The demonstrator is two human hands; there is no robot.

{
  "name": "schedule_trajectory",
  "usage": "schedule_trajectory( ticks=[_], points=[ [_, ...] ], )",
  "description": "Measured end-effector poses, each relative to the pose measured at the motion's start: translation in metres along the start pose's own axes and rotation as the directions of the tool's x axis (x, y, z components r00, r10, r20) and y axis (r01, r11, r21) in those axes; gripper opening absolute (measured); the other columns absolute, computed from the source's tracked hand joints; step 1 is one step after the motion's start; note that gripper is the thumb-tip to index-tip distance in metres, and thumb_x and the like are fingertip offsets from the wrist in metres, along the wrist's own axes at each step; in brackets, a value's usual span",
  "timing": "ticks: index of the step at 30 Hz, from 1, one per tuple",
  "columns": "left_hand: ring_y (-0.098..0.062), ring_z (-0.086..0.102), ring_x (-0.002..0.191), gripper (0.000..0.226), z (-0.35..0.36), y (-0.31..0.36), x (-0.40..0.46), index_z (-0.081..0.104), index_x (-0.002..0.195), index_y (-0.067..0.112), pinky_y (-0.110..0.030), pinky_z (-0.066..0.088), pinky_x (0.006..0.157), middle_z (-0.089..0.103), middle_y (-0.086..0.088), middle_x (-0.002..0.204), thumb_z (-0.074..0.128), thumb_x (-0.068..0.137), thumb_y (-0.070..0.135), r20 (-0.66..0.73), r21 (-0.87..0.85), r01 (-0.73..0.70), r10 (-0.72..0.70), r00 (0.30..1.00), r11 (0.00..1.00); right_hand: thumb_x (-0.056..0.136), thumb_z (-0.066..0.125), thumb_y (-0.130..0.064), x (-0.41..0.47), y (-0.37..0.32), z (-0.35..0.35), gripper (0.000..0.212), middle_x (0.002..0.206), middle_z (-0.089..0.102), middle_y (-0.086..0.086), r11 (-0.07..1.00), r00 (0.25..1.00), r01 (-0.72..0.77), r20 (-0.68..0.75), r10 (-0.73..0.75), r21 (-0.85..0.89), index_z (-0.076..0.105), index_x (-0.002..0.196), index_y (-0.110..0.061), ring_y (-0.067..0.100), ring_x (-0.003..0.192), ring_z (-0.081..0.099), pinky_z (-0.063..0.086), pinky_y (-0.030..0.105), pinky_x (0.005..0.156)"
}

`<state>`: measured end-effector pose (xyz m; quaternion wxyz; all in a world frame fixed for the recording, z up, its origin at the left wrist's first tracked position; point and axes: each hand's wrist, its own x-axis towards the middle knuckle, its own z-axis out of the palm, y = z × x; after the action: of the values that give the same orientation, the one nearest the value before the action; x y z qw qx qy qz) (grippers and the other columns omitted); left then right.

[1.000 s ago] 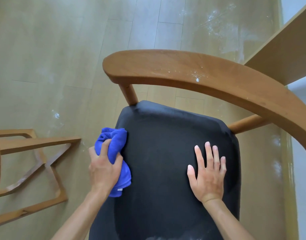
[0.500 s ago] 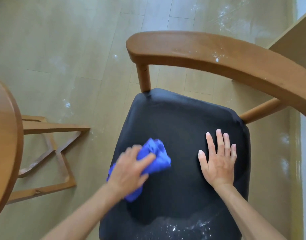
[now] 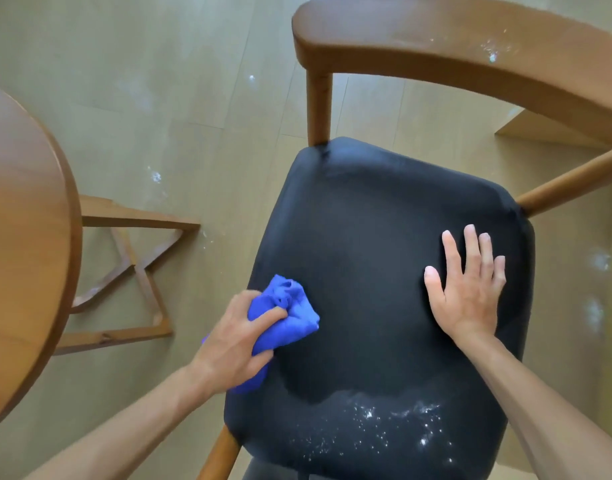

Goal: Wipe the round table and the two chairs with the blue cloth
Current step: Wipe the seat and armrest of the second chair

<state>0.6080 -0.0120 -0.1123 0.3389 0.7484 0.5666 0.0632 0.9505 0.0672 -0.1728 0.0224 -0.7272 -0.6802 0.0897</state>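
A wooden chair with a black padded seat (image 3: 377, 258) stands below me, its curved wooden backrest (image 3: 446, 53) at the top. My left hand (image 3: 233, 344) grips the bunched blue cloth (image 3: 283, 317) and presses it on the seat's left edge. My right hand (image 3: 467, 285) lies flat on the right side of the seat, fingers spread. White powder specks (image 3: 373, 424) cover the near front part of the seat, and a few sit on the backrest. The round wooden table (image 3: 23, 237) shows its edge at the left.
The table's wooden cross-shaped base (image 3: 134, 268) rests on the light floor (image 3: 159, 98) between table and chair. White specks dot the floor. A pale wooden furniture piece (image 3: 540, 129) sits at the upper right behind the chair.
My left hand swept the cloth from the seat's left side toward the middle, then back to the left edge. The view shifted so the chair sits further right. My right hand stayed flat.
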Motion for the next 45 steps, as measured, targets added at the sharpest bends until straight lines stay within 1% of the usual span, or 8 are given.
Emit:
schedule_trajectory(
  ticks=[6, 9, 15, 21, 27, 34, 38, 45],
  points=[
    [-0.019, 0.052, 0.073, 0.043, 0.014, 0.004, -0.079, 0.056, 0.099, 0.036, -0.021, 0.041, 0.062, 0.057, -0.004, 0.095, 0.059, 0.059, 0.023, 0.348, 0.181, -0.286, 0.211, 0.914, 0.941, 0.091, 0.026, -0.045, 0.001, -0.003, -0.006, 0.066, 0.159, 0.02, 0.015, 1.0, 0.999, -0.008, 0.031, 0.008, -0.013, 0.035, 0.148, -0.013, 0.035, 0.147, 0.015, 0.014, 0.059, 0.116],
    [-0.025, 0.053, 0.072, 0.039, 0.01, 0.008, -0.04, 0.054, 0.103, 0.031, -0.027, 0.049, 0.064, 0.053, -0.008, 0.098, 0.059, 0.065, 0.023, 0.199, 0.206, -0.305, 0.265, 0.943, 0.93, 0.092, 0.026, -0.044, -0.001, -0.002, -0.004, 0.065, 0.158, 0.021, 0.016, 0.999, 1.0, -0.001, 0.031, 0.003, -0.05, 0.034, 0.148, -0.013, 0.036, 0.146, 0.016, 0.015, 0.059, 0.116],
    [-0.041, 0.049, 0.093, 0.05, -0.031, 0.026, 0.163, 0.055, 0.121, 0.02, -0.049, 0.047, 0.08, 0.049, -0.026, 0.111, 0.067, 0.073, 0.014, -0.21, 0.282, -0.078, 0.14, 0.968, 0.956, 0.093, 0.028, -0.044, 0.001, 0.0, -0.001, 0.063, 0.158, 0.021, 0.015, 0.998, 1.0, -0.005, 0.008, 0.006, -0.064, 0.034, 0.149, -0.014, 0.034, 0.146, 0.017, 0.016, 0.058, 0.116],
    [-0.034, 0.044, 0.098, 0.045, -0.036, 0.043, 0.254, 0.053, 0.125, 0.021, -0.044, 0.046, 0.077, 0.041, -0.017, 0.117, 0.058, 0.08, 0.024, -0.287, 0.215, 0.132, -0.067, 0.955, 0.968, 0.092, 0.034, -0.043, 0.001, 0.005, 0.006, 0.062, 0.157, 0.025, 0.014, 0.999, 0.999, 0.014, -0.037, -0.015, -0.042, 0.036, 0.147, -0.017, 0.033, 0.146, 0.019, 0.016, 0.057, 0.116],
    [-0.033, 0.046, 0.077, 0.041, 0.01, 0.081, 0.161, 0.063, 0.105, 0.015, -0.041, 0.046, 0.062, 0.05, -0.017, 0.099, 0.066, 0.064, 0.019, -0.161, 0.21, -0.004, 0.038, 0.986, 0.978, 0.09, 0.034, -0.041, 0.003, 0.001, -0.005, 0.061, 0.157, 0.027, 0.013, 0.998, 1.0, -0.002, 0.023, 0.001, 0.063, 0.04, 0.146, -0.016, 0.033, 0.146, 0.019, 0.014, 0.057, 0.116],
    [-0.021, 0.035, 0.053, 0.016, 0.109, 0.129, -0.008, 0.06, 0.066, 0.028, -0.024, 0.028, 0.045, 0.046, 0.001, 0.056, 0.048, 0.064, 0.017, 0.249, 0.269, -0.316, 0.251, 0.935, 0.91, 0.09, 0.036, -0.028, 0.008, 0.008, -0.026, 0.058, 0.162, 0.01, -0.004, 0.958, 0.979, -0.067, 0.202, 0.009, 0.28, 0.034, 0.148, -0.028, 0.014, 0.149, -0.003, -0.011, 0.036, 0.117],
    [-0.021, 0.044, 0.056, 0.04, 0.078, 0.117, 0.021, 0.055, 0.09, 0.031, -0.027, 0.038, 0.05, 0.052, 0.0, 0.072, 0.062, 0.052, 0.019, 0.298, 0.304, -0.507, 0.425, 0.855, 0.807, 0.099, 0.043, -0.02, 0.01, 0.012, -0.035, 0.051, 0.162, 0.007, -0.007, 0.948, 0.97, -0.069, 0.243, -0.009, 0.311, 0.034, 0.148, -0.028, 0.01, 0.148, -0.004, -0.011, 0.032, 0.116],
    [-0.039, 0.049, 0.087, 0.049, -0.018, 0.076, 0.183, 0.061, 0.119, 0.016, -0.046, 0.044, 0.069, 0.05, -0.024, 0.108, 0.071, 0.071, 0.016, -0.146, 0.415, -0.009, 0.077, 0.986, 0.91, 0.101, 0.04, -0.017, 0.01, 0.015, -0.042, 0.047, 0.162, 0.009, -0.009, 0.9, 0.965, -0.1, 0.263, -0.017, 0.424, 0.037, 0.147, -0.027, 0.007, 0.148, -0.004, -0.008, 0.031, 0.118]
  ],
)
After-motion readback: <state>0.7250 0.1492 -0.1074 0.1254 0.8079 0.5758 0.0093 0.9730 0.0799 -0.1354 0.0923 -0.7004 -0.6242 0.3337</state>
